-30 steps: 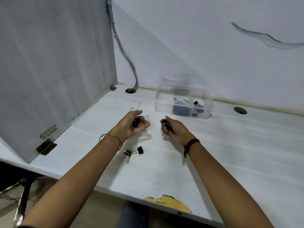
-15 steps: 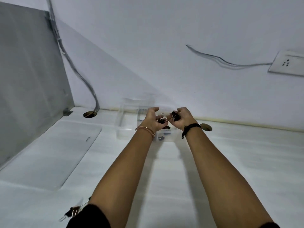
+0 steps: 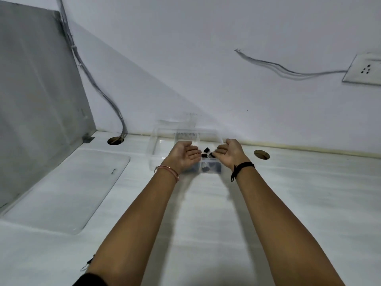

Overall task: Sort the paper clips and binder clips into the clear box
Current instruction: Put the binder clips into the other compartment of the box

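Both hands held over clear box (image 3: 153,141), likely so clips fall inside its walls. Left hand (image 3: 183,155): fingers spread, relaxed, holding nothing. Right hand (image 3: 231,154): fingers loosely curled; cannot tell whether they pinch the nearest clip. Black binder clips (image 3: 206,150) between the palms, above the box. Stray clip (image 3: 87,263) lies on table (image 3: 206,213), not yet sorted

Single head-worn wide view, looking forward and down, out along the left forearm (image 3: 142,219) and right forearm (image 3: 274,219), across the table (image 3: 313,195) to the clear box (image 3: 153,145) by the far wall (image 3: 206,69).
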